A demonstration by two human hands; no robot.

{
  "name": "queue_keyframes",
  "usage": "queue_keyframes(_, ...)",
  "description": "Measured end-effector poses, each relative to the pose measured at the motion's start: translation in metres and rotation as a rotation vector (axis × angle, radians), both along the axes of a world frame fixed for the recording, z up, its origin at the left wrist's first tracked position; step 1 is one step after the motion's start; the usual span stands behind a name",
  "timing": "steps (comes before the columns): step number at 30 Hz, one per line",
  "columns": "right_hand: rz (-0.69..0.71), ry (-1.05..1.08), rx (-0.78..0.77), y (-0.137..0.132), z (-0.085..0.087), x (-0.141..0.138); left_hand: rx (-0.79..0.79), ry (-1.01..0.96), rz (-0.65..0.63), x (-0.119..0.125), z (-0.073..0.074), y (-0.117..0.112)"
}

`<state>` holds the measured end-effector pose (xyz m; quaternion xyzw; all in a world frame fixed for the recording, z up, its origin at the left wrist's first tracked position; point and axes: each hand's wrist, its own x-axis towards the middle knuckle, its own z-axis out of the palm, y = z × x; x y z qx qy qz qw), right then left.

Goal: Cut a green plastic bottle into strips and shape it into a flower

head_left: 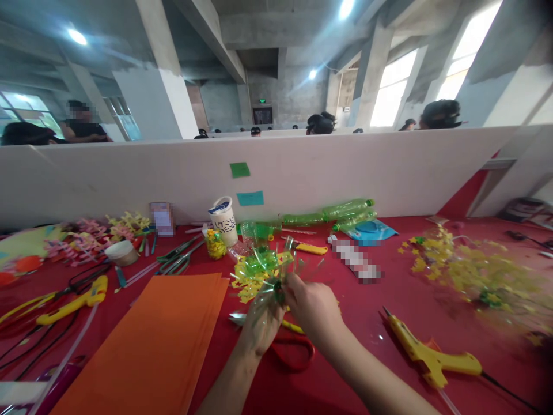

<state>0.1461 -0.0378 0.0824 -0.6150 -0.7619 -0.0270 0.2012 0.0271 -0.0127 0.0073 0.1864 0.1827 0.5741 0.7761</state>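
My left hand is closed around a green plastic bottle piece cut into thin strips, held above the red table. My right hand is closed beside it, its fingers pinching the strips near the piece's neck. Under my hands lie red-handled scissors. Yellow paper scraps lie just beyond.
An orange sheet stack lies at the left, a yellow glue gun at the right, another glue gun far left. Green bottles, a white cup, a yellow cutter and yellow flower sprigs lie further back. People sit behind the white partition.
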Motion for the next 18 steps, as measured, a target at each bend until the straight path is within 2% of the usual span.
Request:
queue_keyframes(5,0.091,0.280,-0.127,-0.007,0.014,0.003,-0.028,0.015,0.026,-0.001,0.005,0.001)
queue_keyframes(7,0.107,0.342,-0.134,-0.010,0.019,0.004,-0.057,-0.002,0.058,-0.003,0.007,0.002)
queue_keyframes(13,0.151,0.394,-0.038,-0.018,0.030,0.014,-0.083,-0.056,0.073,-0.007,-0.002,0.007)
queue_keyframes(18,0.274,0.598,0.159,-0.032,0.044,0.022,-0.078,-0.040,0.059,-0.008,-0.006,0.006)
